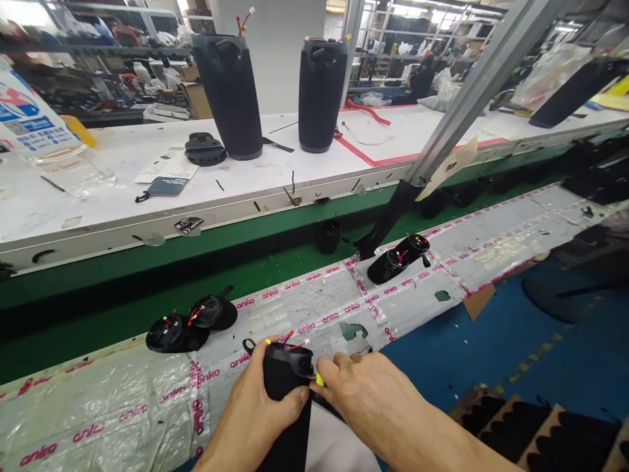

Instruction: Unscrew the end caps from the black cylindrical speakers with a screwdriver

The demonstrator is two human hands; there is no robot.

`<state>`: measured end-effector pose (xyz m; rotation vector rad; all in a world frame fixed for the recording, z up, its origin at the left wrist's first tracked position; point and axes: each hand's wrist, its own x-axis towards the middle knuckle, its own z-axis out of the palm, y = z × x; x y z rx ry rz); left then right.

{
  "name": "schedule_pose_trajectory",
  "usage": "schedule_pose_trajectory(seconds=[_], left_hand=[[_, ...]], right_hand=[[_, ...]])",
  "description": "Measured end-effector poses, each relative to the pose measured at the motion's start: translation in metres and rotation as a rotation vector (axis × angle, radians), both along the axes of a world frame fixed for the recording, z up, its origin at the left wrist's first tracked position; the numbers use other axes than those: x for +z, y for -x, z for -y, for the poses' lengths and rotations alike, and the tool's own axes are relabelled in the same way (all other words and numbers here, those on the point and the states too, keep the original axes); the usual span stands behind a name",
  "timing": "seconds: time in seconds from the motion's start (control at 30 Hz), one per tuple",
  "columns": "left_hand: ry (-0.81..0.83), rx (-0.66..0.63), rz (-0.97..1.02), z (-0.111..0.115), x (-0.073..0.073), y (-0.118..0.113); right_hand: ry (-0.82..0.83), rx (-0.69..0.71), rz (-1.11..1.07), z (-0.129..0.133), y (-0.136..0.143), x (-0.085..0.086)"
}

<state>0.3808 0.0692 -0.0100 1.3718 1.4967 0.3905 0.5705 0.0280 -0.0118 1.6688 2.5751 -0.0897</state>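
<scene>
My left hand (268, 406) is wrapped round a black fabric-covered cylinder (285, 432), which looks like a speaker body, held near its top rim. Red and white wires (289, 339) with small connectors stick out of its open top, and a loop of strap shows at its left. Closed at the right of the rim, my right hand (351, 387) grips a small yellow-handled tool (319, 379). The tool's thin metal tip meets the cylinder's side just under the rim. Most of the handle is hidden by the fingers, so its exact kind is unclear.
Two similar cylinders (170, 331) stand at the left on the plastic-covered ledge (275, 311), and another pair (390, 265) at the right. Beyond a green conveyor belt (275, 242), a white shelf (265, 177) carries two taller cylinders (322, 98). A slanted metal post (457, 105) rises at the right.
</scene>
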Motion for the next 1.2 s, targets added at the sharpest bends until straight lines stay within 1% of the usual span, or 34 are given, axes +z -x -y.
schedule_pose_trajectory(seconds=[0.07, 0.17, 0.3, 0.37, 0.53, 0.6, 0.7, 0.83, 0.97, 1.03, 1.13, 1.2], left_hand=[[0.016, -0.016, -0.02, -0.001, -0.001, 0.001], [0.024, -0.041, -0.054, -0.003, -0.006, 0.003], [-0.002, -0.041, -0.065, -0.004, -0.015, 0.005], [-0.01, -0.031, -0.057, -0.004, -0.016, 0.005], [-0.046, 0.009, 0.042, -0.001, -0.01, 0.001], [-0.05, 0.011, 0.029, 0.0, -0.011, 0.0], [-0.08, 0.02, -0.035, 0.001, -0.015, 0.002], [-0.058, -0.008, -0.077, 0.0, -0.02, 0.004], [-0.097, 0.013, -0.026, -0.002, -0.02, 0.006], [-0.085, 0.001, 0.025, -0.004, -0.021, 0.008], [-0.071, -0.022, 0.062, -0.008, -0.026, 0.014], [-0.081, -0.039, 0.065, -0.012, -0.03, 0.016]], right_hand=[[-0.008, 0.006, 0.023, 0.0, 0.002, 0.002], [-0.004, 0.016, 0.047, 0.001, 0.008, 0.004], [0.013, -0.045, 0.061, 0.004, 0.014, 0.005], [0.019, -0.062, 0.056, 0.005, 0.014, 0.003], [-0.007, -0.067, 0.002, 0.007, 0.008, -0.004], [-0.02, -0.071, -0.014, 0.008, 0.007, -0.005], [-0.021, -0.075, -0.014, 0.008, 0.011, -0.002], [-0.003, -0.075, -0.008, 0.007, 0.017, -0.001], [-0.025, -0.082, -0.049, 0.002, 0.014, -0.004], [-0.028, -0.063, -0.085, -0.001, 0.011, -0.004], [-0.044, -0.019, -0.14, -0.005, 0.007, -0.001], [-0.047, -0.017, -0.155, -0.007, 0.005, 0.0]])
